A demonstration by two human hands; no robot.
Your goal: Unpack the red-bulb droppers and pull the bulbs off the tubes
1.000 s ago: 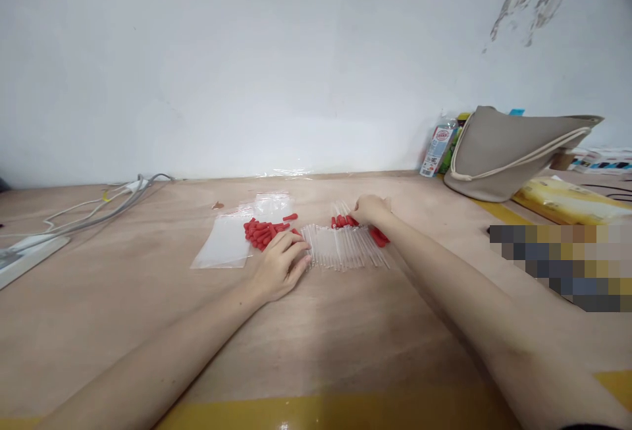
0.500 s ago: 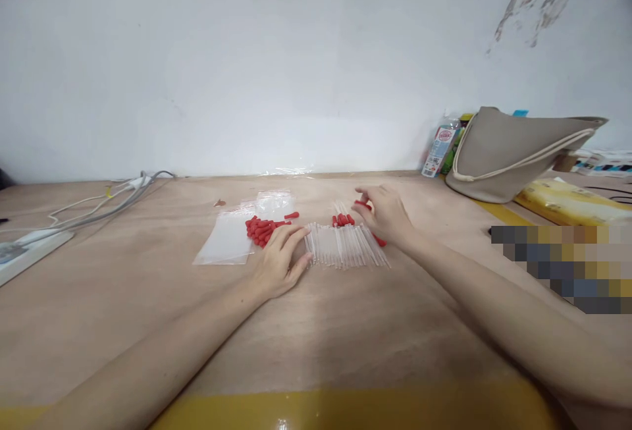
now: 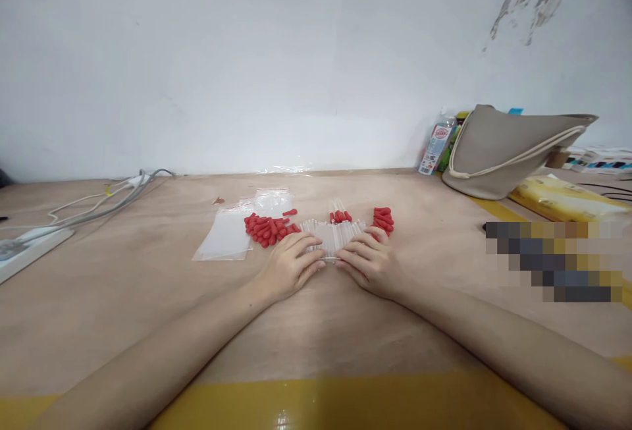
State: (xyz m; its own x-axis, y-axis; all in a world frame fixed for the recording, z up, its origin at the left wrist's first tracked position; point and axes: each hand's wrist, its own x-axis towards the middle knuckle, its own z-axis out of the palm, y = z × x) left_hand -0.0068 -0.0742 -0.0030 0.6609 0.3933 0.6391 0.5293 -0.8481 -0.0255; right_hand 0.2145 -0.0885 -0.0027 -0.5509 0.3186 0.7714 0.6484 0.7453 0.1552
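Observation:
A row of thin clear dropper tubes [image 3: 334, 236] lies side by side on the table in front of me. My left hand [image 3: 292, 262] rests at the row's left end, fingers closed on one clear tube [image 3: 330, 259] held crosswise along the near edge. From the other side my right hand [image 3: 369, 259] meets it, its fingertips pinched where a bit of red shows, seemingly a red rubber bulb mostly hidden by the fingers. Red rubber bulbs lie in a left heap [image 3: 266, 229] and a smaller right heap [image 3: 383, 218]. Behind the row are several tubes with red bulbs fitted [image 3: 340, 215].
Clear plastic bags [image 3: 222, 236] lie left of the bulbs. A power strip [image 3: 37, 252] with cables is at far left. At right stand a bottle [image 3: 434, 147] and a grey bag [image 3: 513, 153], with a yellow packet [image 3: 563, 199] nearby. A wall closes off the back.
My right hand has come back from behind the row, leftward and toward me, meeting my left hand. The right heap of bulbs is now uncovered, and a tube now lies crosswise between my hands.

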